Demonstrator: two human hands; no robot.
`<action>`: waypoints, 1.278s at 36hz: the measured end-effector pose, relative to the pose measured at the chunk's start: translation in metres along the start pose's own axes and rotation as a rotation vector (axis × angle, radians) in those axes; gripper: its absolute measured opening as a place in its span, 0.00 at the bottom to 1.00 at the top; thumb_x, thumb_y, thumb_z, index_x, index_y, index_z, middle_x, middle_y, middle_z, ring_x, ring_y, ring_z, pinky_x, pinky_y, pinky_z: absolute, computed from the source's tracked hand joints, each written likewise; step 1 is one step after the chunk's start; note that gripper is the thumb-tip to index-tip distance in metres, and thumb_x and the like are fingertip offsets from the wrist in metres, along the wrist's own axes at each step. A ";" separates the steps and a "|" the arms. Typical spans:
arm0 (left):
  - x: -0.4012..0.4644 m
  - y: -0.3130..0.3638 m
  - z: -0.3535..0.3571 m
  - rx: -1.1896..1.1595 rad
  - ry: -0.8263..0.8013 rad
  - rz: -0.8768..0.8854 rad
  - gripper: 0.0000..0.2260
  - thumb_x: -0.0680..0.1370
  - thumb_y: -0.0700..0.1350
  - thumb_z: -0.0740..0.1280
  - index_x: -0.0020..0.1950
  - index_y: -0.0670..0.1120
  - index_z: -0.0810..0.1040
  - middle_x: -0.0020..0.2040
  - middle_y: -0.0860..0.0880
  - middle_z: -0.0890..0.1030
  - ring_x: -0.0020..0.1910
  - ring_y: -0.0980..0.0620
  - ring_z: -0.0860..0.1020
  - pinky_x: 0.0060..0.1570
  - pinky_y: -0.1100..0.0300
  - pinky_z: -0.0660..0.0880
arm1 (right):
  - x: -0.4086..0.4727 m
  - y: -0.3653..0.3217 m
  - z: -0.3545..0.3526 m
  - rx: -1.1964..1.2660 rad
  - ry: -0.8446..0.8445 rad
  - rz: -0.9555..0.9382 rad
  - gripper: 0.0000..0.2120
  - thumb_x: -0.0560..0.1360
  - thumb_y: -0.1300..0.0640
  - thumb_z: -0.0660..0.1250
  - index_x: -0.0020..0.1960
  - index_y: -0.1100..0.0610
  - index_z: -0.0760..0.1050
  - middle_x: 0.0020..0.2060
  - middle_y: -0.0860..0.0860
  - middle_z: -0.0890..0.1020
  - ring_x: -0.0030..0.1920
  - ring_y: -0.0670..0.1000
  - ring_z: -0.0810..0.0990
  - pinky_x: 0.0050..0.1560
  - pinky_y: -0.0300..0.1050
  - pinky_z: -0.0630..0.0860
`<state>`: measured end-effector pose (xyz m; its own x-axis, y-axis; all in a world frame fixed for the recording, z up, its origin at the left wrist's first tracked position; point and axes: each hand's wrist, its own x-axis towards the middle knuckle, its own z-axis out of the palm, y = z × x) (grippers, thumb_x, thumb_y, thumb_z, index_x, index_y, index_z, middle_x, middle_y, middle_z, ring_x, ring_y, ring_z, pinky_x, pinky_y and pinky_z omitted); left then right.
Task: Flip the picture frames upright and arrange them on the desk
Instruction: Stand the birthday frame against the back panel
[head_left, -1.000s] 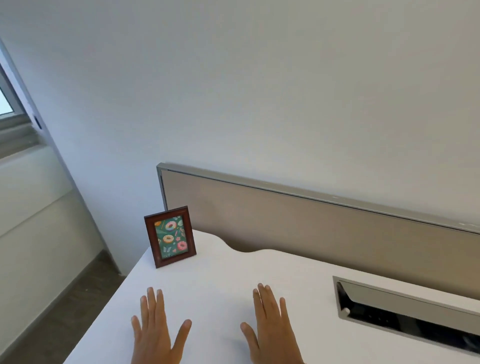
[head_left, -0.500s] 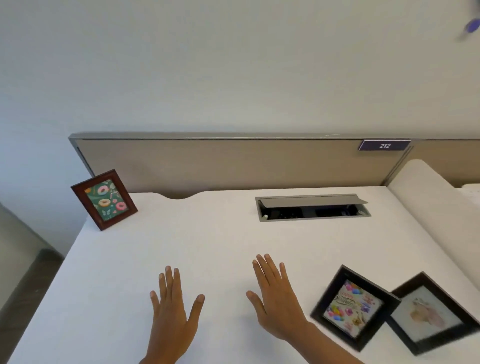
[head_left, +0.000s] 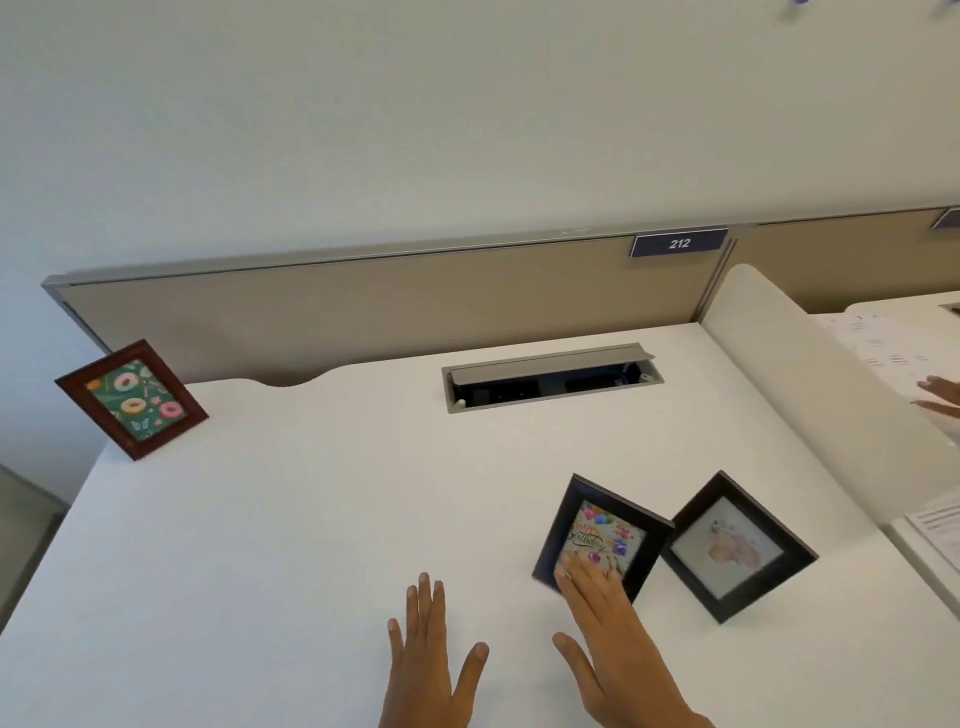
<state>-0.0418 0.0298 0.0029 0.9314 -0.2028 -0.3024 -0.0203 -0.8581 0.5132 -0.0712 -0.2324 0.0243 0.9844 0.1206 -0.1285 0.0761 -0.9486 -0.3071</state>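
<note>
A brown wooden frame (head_left: 131, 399) with a doughnut picture stands upright at the desk's far left corner. Two black frames lie flat, face up, at the near right: one with a birthday card (head_left: 601, 535), and beside it to the right one with a pale picture (head_left: 735, 545), their corners touching. My right hand (head_left: 613, 644) is spread flat, its fingertips over the birthday frame's near edge. My left hand (head_left: 428, 660) hovers open over the bare white desk (head_left: 291, 545), holding nothing.
A grey cable tray (head_left: 550, 375) with a raised lid is set into the desk at the back centre. A beige partition (head_left: 363, 306) with a "212" label runs behind. A white divider (head_left: 810, 384) bounds the right side; another person's hand (head_left: 943, 395) shows beyond it.
The view has swung right and down, bringing the two black frames into sight. My right hand has moved right until its fingertips reach the birthday frame; the left hand followed.
</note>
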 end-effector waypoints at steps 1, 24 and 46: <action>0.000 0.007 0.004 0.002 -0.017 -0.003 0.41 0.84 0.65 0.53 0.77 0.50 0.25 0.80 0.51 0.24 0.82 0.49 0.29 0.79 0.49 0.31 | -0.005 0.009 0.000 -0.001 -0.022 0.025 0.34 0.85 0.33 0.48 0.83 0.41 0.34 0.83 0.37 0.33 0.84 0.44 0.31 0.83 0.45 0.28; 0.052 0.113 0.009 -0.482 -0.088 -0.104 0.37 0.79 0.67 0.56 0.85 0.59 0.48 0.84 0.51 0.63 0.85 0.42 0.58 0.82 0.41 0.58 | -0.030 0.090 -0.013 0.889 0.297 0.411 0.18 0.81 0.41 0.63 0.70 0.36 0.67 0.58 0.32 0.79 0.65 0.36 0.76 0.69 0.48 0.75; 0.106 0.150 0.000 -0.621 -0.088 0.058 0.13 0.88 0.52 0.56 0.71 0.59 0.70 0.61 0.63 0.80 0.58 0.73 0.79 0.49 0.71 0.79 | 0.021 0.081 -0.036 1.510 0.031 0.552 0.41 0.68 0.18 0.65 0.74 0.37 0.73 0.70 0.42 0.82 0.72 0.48 0.79 0.75 0.55 0.75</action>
<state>0.0537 -0.1200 0.0476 0.9011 -0.3019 -0.3112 0.1693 -0.4158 0.8936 -0.0390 -0.3170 0.0306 0.8413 -0.1451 -0.5207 -0.4721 0.2721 -0.8385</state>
